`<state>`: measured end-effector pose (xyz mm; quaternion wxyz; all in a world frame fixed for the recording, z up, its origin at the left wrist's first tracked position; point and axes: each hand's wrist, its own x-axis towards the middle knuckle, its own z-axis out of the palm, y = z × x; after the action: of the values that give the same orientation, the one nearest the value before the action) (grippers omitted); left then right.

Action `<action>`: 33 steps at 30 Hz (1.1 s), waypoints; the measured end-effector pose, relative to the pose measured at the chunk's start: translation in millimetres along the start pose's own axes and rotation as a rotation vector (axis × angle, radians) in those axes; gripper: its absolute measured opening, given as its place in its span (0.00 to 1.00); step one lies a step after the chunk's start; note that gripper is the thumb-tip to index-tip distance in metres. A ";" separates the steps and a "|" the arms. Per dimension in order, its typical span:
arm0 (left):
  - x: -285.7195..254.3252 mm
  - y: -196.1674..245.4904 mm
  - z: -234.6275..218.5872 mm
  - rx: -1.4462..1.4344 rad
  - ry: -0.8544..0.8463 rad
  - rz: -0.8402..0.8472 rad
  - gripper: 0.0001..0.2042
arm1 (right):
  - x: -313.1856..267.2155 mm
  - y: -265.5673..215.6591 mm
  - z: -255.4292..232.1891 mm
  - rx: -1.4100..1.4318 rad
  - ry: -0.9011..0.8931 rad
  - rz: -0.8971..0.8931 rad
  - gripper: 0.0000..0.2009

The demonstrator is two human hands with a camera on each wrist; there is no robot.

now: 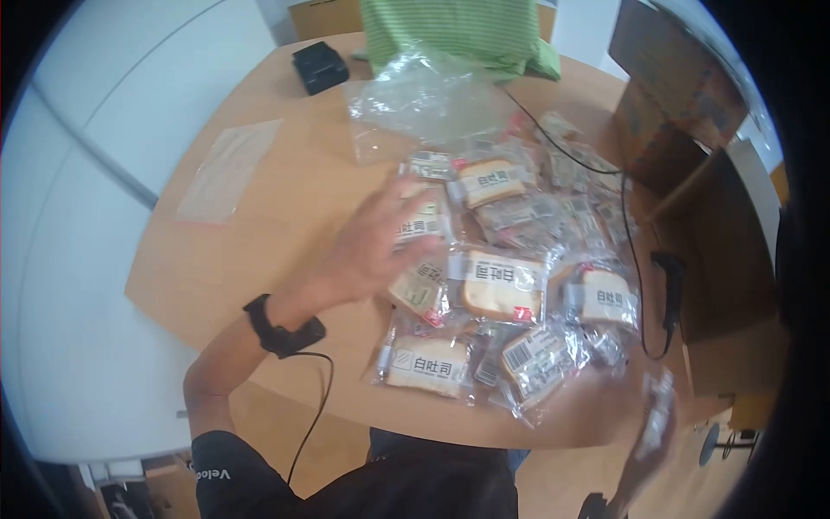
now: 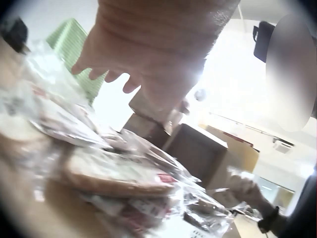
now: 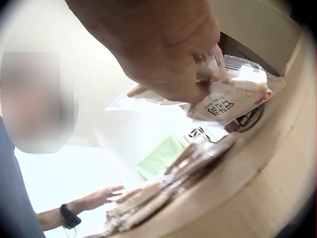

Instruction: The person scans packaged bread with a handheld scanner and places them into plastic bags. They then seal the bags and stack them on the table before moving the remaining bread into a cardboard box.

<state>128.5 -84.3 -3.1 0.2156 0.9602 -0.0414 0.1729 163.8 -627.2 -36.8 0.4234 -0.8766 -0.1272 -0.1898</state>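
Observation:
My left hand [image 1: 367, 246] hovers with spread fingers over the left side of a pile of bagged white toast slices. Below it lies a bagged slice [image 1: 419, 290]; another bagged slice [image 1: 501, 285] is just to its right. In the left wrist view the left hand [image 2: 143, 49] is above the pile, holding nothing. Beyond the table's right edge, my right hand [image 1: 666, 428] is blurred. The right wrist view shows the right hand [image 3: 163, 54] gripping a bagged toast slice [image 3: 233, 99] by its clear wrapper, with more wrapper and crust jutting out on the hand's other side.
An open cardboard box [image 1: 718, 233] stands at the right, with a black handheld device [image 1: 668, 290] and its cable beside it. Clear plastic sheeting [image 1: 424, 99], a green striped cloth [image 1: 450, 35] and a black box-shaped item [image 1: 320, 67] are at the back. A flat plastic bag [image 1: 229, 173] lies left.

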 end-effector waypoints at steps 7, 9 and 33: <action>-81.4 -200.2 -76.5 0.806 0.108 -0.719 0.37 | 83.0 -42.7 58.2 -0.267 0.030 -0.386 0.31; -141.3 -318.4 -100.6 0.637 -0.056 -0.799 0.29 | 87.2 -22.4 77.8 -0.420 -0.188 -0.323 0.35; 182.3 -51.7 -27.3 -0.325 -0.018 -0.111 0.32 | 21.8 -97.1 121.8 -0.307 -0.630 -0.816 0.53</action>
<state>298.7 -26.9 63.1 0.3767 0.9150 -0.0178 0.1431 173.5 -470.4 -29.1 0.1236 -0.8222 -0.5494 -0.0830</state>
